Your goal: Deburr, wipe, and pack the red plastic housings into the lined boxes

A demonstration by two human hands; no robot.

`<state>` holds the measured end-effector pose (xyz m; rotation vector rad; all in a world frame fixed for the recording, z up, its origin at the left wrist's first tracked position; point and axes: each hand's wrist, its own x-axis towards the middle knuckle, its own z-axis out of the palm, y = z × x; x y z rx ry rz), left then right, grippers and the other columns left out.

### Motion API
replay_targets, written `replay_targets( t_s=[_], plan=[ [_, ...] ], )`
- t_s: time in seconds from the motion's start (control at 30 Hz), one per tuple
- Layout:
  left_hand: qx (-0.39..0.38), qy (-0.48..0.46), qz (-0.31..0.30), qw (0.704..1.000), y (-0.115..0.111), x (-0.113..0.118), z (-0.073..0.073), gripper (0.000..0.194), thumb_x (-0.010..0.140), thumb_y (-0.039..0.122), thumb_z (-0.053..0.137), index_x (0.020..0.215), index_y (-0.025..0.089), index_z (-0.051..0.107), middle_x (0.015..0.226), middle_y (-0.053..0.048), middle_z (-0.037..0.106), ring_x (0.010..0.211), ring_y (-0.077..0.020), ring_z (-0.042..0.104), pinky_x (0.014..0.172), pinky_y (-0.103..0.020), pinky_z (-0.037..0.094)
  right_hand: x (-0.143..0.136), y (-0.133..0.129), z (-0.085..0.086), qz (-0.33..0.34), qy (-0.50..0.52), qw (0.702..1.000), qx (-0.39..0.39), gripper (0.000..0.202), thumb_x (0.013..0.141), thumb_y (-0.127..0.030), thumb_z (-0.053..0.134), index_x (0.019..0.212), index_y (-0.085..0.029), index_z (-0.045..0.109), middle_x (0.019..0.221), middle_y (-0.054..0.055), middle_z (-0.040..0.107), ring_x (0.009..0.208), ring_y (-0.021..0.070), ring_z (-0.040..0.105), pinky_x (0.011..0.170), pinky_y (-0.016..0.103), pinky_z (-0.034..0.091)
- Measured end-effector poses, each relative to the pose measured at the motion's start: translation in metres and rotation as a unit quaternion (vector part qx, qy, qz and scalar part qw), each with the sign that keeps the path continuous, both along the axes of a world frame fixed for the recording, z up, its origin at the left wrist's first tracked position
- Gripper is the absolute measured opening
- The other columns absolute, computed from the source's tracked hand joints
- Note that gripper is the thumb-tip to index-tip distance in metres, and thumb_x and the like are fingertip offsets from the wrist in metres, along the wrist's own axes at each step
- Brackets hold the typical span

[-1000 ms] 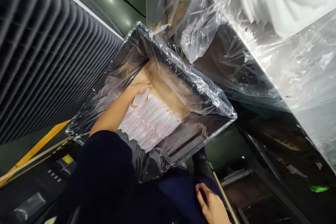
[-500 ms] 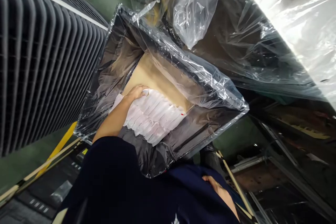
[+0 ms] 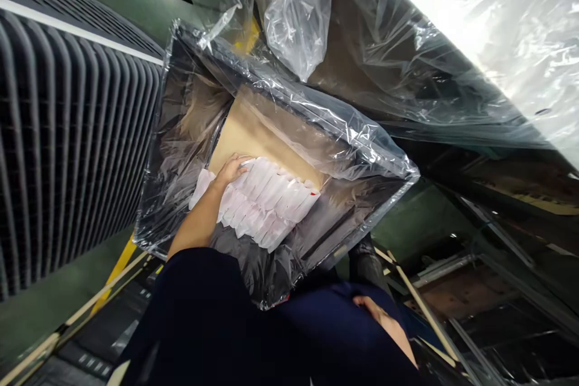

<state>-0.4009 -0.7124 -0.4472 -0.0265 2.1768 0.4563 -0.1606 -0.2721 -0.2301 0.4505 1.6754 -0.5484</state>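
Plastic liner [image 3: 362, 145] crowds the bin where left hand [image 3: 231, 170] presses white packets [image 3: 266, 205]; right hand [image 3: 384, 325] empty.

A plastic-lined crate [image 3: 190, 108] holds a brown cardboard sheet [image 3: 253, 139] with white packets [image 3: 266, 205] lying on it.

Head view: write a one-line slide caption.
Left hand presses on rows of white packets in a plastic-lined bin; right hand rests low against dark clothing.

Dim overall; blown-out glare on plastic sheeting [image 3: 488, 24] upper right. Deep shadow lower frame. Edges stretched, slight softness.
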Motion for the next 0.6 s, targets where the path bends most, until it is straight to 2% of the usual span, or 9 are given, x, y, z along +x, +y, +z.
replay_targets(
  t_s=[0.1, 0.2, 0.33, 0.4, 0.6],
  plan=[
    [-0.016, 0.014, 0.008, 1.0, 0.002, -0.002, -0.001, 0.043, 0.082, 0.021, 0.06, 0.126, 0.019, 0.062, 0.12, -0.009, 0.058, 0.115, -0.0266, 0.052, 0.106, -0.038, 0.04, -0.002, 0.0, 0.002, -0.081, -0.029, 0.995, -0.047, 0.017, 0.072, -0.035, 0.043, 0.081, -0.033, 0.057, 0.091, 0.001, 0.074, 0.092, 0.0243, 0.071, 0.068, 0.026, 0.049],
    [-0.03, 0.022, 0.015, 0.999, 0.003, -0.003, 0.0, 0.045, 0.084, 0.022, 0.059, 0.128, 0.017, 0.059, 0.119, -0.01, 0.058, 0.113, -0.027, 0.052, 0.104, -0.037, 0.042, -0.004, 0.003, 0.001, -0.112, -0.009, 0.993, -0.032, 0.019, 0.067, -0.035, 0.045, 0.081, -0.033, 0.058, 0.093, 0.002, 0.073, 0.093, 0.0256, 0.071, 0.071, 0.027, 0.049],
    [-0.033, 0.012, 0.008, 0.999, 0.004, -0.001, 0.001, 0.046, 0.084, 0.023, 0.061, 0.129, 0.016, 0.059, 0.118, -0.01, 0.059, 0.11, -0.0265, 0.054, 0.102, -0.036, 0.043, -0.003, 0.006, -0.003, -0.131, -0.058, 0.987, -0.078, 0.022, 0.069, -0.038, 0.045, 0.084, -0.033, 0.06, 0.095, 0.003, 0.073, 0.096, 0.0261, 0.07, 0.077, 0.028, 0.05],
    [-0.029, 0.006, -0.002, 1.0, 0.005, 0.001, 0.002, 0.045, 0.084, 0.023, 0.061, 0.128, 0.017, 0.059, 0.119, -0.009, 0.059, 0.112, -0.0264, 0.053, 0.104, -0.035, 0.042, -0.001, 0.006, -0.004, -0.134, -0.073, 0.983, -0.099, 0.025, 0.07, -0.04, 0.046, 0.089, -0.033, 0.06, 0.102, 0.003, 0.073, 0.101, 0.026, 0.069, 0.08, 0.028, 0.05],
    [-0.032, -0.012, -0.031, 0.999, 0.015, 0.001, 0.009, 0.044, 0.086, 0.021, 0.061, 0.129, 0.018, 0.059, 0.122, -0.009, 0.059, 0.118, -0.0262, 0.053, 0.107, -0.033, 0.039, 0.006, 0.001, -0.003, -0.134, -0.031, 0.989, -0.057, 0.026, 0.072, -0.034, 0.04, 0.088, -0.032, 0.06, 0.099, 0.003, 0.074, 0.099, 0.0246, 0.069, 0.078, 0.028, 0.049]
  ],
)
